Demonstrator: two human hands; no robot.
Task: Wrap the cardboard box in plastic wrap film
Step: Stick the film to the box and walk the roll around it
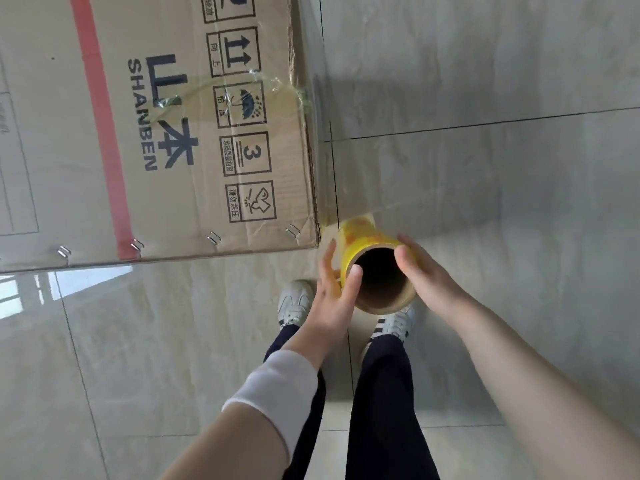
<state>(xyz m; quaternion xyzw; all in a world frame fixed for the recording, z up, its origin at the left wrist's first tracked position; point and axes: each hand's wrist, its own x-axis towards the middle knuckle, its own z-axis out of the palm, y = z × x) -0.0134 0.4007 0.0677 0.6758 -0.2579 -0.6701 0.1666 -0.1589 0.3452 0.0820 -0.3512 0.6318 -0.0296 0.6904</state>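
Far left & top: cardboard box (166,188) stands on the floor (502,168), printed side facing the camera, w/ a red stripe (100,133) down it and staples (214,238) along the near edge. A bunched strand of plastic film (207,90) crosses the printed face to the box's right edge, so some wrap is already on; most of that face looks bare, so my guess is the job's early.

Centre: left hand (330,292), white sleeve (277,393) on the forearm, grasps the film roll (358,237). Its thumb is hooked on the rim of the cardboard core & its fingers lie along the roll's outer side. The roll sits just off the box's near right corner, upright-ish, open core end tipped toward the camera. Prob. held that way so it can spin and pay out. A faint clear sheet seems to run from the roll up along the box's right side; hard to be sure.

Right: right hand (426,275) grasps the roll's other side, thumb at the rim, fingers round the back, mostly hidden. Two-handed hold likely keeps tension even.

Below the roll: white shoes (294,303) close to the corner, i.e. the person is placed to walk round the box. Next needs tight film at the corner.
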